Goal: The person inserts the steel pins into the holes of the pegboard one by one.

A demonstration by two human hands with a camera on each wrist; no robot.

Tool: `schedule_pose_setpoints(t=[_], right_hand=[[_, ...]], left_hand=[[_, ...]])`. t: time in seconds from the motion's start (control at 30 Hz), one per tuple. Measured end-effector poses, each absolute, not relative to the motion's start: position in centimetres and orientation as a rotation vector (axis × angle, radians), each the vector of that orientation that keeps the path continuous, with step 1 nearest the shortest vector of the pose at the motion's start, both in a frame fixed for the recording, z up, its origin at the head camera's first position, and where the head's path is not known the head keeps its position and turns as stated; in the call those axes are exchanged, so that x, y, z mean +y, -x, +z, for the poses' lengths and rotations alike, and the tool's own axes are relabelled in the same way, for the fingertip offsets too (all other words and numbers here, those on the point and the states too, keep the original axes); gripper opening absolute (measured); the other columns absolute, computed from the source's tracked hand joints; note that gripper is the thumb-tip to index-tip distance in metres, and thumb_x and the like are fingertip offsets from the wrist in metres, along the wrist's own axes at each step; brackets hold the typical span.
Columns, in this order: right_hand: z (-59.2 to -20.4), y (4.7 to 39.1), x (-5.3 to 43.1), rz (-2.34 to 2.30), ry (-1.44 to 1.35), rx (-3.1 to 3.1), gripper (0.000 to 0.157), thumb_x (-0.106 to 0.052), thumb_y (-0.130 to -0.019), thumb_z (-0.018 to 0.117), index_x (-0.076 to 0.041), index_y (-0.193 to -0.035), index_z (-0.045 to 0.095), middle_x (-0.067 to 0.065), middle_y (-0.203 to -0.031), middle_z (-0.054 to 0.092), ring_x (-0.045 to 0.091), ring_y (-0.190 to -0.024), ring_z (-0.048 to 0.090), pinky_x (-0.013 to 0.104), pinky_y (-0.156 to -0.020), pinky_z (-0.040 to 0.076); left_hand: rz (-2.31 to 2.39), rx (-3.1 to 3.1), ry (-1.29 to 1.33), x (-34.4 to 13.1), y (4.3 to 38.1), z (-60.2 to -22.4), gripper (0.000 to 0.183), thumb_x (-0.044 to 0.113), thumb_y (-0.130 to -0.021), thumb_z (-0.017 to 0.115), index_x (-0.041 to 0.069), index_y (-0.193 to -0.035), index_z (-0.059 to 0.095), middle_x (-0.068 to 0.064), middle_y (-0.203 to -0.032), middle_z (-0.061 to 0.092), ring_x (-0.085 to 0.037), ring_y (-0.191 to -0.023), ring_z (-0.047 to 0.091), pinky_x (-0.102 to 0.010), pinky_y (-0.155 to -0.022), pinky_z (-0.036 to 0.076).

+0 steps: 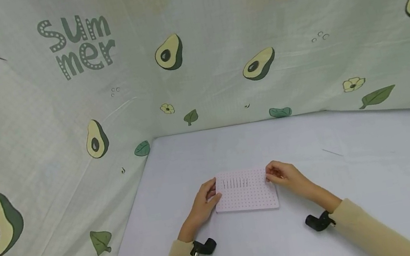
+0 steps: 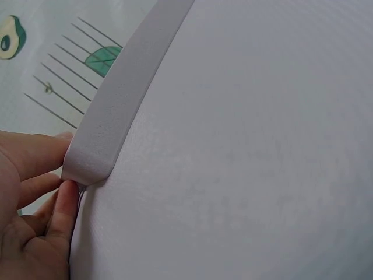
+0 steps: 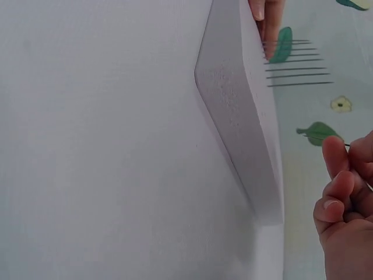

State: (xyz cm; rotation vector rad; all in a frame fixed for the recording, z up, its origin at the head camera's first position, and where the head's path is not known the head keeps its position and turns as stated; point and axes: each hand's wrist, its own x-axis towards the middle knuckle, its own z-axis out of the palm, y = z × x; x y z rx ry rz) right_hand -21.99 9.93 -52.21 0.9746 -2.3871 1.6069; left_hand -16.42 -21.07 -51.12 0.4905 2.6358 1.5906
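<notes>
A thick pale board [image 1: 247, 198] with a grid of small holes lies on the table. A row of several thin dark pins [image 1: 235, 182] stands upright in its upper left part, also seen side-on as pins [image 2: 70, 73] in the left wrist view. My left hand [image 1: 203, 202] grips the board's left edge, its thumb and fingers at the corner of the board [image 2: 96, 157]. Over the board's right edge, my right hand [image 1: 285, 176] pinches one thin dark pin [image 3: 312, 137] between thumb and forefinger, its tip pointing toward the row.
A single thin dark pin [image 1: 332, 152] lies on the white tabletop [image 1: 363, 182], to the right beyond my right hand. A pale cloth [image 1: 218, 112] printed with avocados and leaves hangs behind and at the left of the table. Each wrist wears a black camera [image 1: 318, 221].
</notes>
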Motion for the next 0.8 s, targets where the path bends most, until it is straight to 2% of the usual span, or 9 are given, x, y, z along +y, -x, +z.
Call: schedule_pose_setpoints(t=[0.17,0.37,0.43,0.63,0.8], right_hand=[[-52.5,22.1,8.7,1.652,-0.971,-2.408,0.005,0.005,-0.092,0.066,0.002,-0.095,0.063,0.006,-0.082,0.067,0.007,-0.072,0.054,0.017,-0.059,0.046],[-52.8,22.2,7.5,1.675,-0.973,-2.411,0.005,0.011,-0.092,0.062,0.009,-0.097,0.061,0.017,-0.082,0.065,0.019,-0.071,0.055,0.019,-0.059,0.045],[-53.0,22.3,7.2,1.681,-0.968,-2.415,0.006,0.009,-0.093,0.063,0.008,-0.098,0.062,0.015,-0.082,0.065,0.020,-0.070,0.054,0.019,-0.059,0.045],[-53.1,22.3,6.7,1.645,-0.964,-2.439,0.005,0.001,-0.094,0.066,-0.001,-0.098,0.065,0.003,-0.081,0.063,0.009,-0.070,0.049,0.018,-0.058,0.043],[-53.3,22.5,6.6,1.622,-0.956,-2.456,0.006,-0.002,-0.093,0.068,-0.006,-0.097,0.066,-0.002,-0.080,0.061,0.009,-0.070,0.049,0.019,-0.058,0.043]], left_hand=[[1.582,2.637,-0.496,-21.1,16.4,-51.1,0.054,-0.003,-0.099,0.057,-0.019,-0.144,0.032,-0.036,-0.142,0.039,-0.045,-0.124,0.048,-0.051,-0.108,0.041],[1.585,2.631,-0.509,-21.1,16.4,-51.0,0.054,-0.003,-0.099,0.057,-0.020,-0.144,0.031,-0.036,-0.141,0.039,-0.045,-0.124,0.048,-0.051,-0.108,0.042],[1.586,2.630,-0.512,-21.2,16.5,-51.0,0.055,-0.003,-0.099,0.057,-0.020,-0.144,0.032,-0.037,-0.141,0.039,-0.046,-0.124,0.048,-0.051,-0.108,0.042],[1.593,2.631,-0.518,-21.2,16.6,-51.1,0.054,-0.004,-0.098,0.057,-0.020,-0.143,0.032,-0.037,-0.140,0.040,-0.046,-0.124,0.048,-0.051,-0.107,0.042],[1.596,2.636,-0.510,-21.2,16.6,-51.3,0.054,-0.004,-0.098,0.058,-0.020,-0.143,0.033,-0.036,-0.140,0.041,-0.045,-0.124,0.049,-0.050,-0.107,0.042]])
